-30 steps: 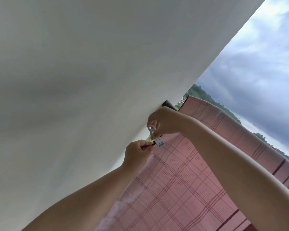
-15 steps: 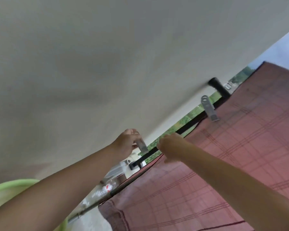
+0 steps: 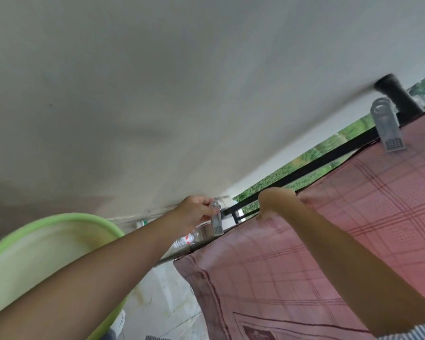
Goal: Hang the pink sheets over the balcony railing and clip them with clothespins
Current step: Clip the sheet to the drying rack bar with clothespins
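A pink checked sheet point(image 3: 329, 229) hangs over the black balcony railing point(image 3: 312, 165), filling the lower right. One grey clothespin point(image 3: 388, 128) is clipped on the sheet's top edge near the railing's black wall mount. My left hand point(image 3: 196, 212) pinches a second grey clothespin point(image 3: 216, 220) just left of the sheet's edge, beside the railing. My right hand point(image 3: 276, 200) grips the sheet's top edge on the railing, fingers curled over it and hidden behind.
A white wall point(image 3: 157, 94) fills the upper left of the tilted view. A light green plastic basin point(image 3: 35, 261) sits under my left arm. Clutter with a bottle point(image 3: 184, 239) lies by the railing's base. Greenery shows beyond the rail.
The view has swung left along the railing. Both hands left the first clothespin clipped on the sheet, and my left hand now holds another pin further along.
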A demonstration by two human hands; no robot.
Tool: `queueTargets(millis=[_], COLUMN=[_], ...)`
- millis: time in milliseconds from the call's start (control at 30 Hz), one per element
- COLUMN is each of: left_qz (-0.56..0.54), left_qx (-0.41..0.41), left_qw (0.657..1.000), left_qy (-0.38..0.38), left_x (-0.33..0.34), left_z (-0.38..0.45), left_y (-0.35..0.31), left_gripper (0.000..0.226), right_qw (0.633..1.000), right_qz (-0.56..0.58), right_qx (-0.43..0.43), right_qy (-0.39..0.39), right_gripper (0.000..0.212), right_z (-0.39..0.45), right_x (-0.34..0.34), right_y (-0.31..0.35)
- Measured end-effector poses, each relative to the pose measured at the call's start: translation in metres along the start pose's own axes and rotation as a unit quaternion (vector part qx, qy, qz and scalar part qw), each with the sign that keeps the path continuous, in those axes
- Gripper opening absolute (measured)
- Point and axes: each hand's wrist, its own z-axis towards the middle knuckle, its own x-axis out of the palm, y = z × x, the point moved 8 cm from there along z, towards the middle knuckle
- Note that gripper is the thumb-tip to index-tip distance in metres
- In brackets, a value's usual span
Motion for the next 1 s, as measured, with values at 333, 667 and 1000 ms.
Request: queueTargets(millis=[333,667,1000], left_qz=[0.047,0.01,-0.006], left_qx=[0.015,0.095,0.113], left_qw=[0.999,0.994,0.99], left_qy=[-0.004,-0.044,-0.088], left_x=[-0.012,-0.022,-0.012], left_z=[0.003,0.004,0.019], left_y=[0.008,-0.005,0.029], left_gripper=[0.026,0.037,0.038], right_qw=[0.991,0.871,0.849], right_qz=[0.107,-0.115,-0.02], right_qx=[0.026,-0.257,-0.325], right_qy=[-0.077,-0.403,-0.416], right_gripper=[0.01,0.027,0.032], right_z=[0.012,-0.057,-0.057], right_x=[-0.008,-0.02,-0.018], right_y=[0.0,0.045,0.033])
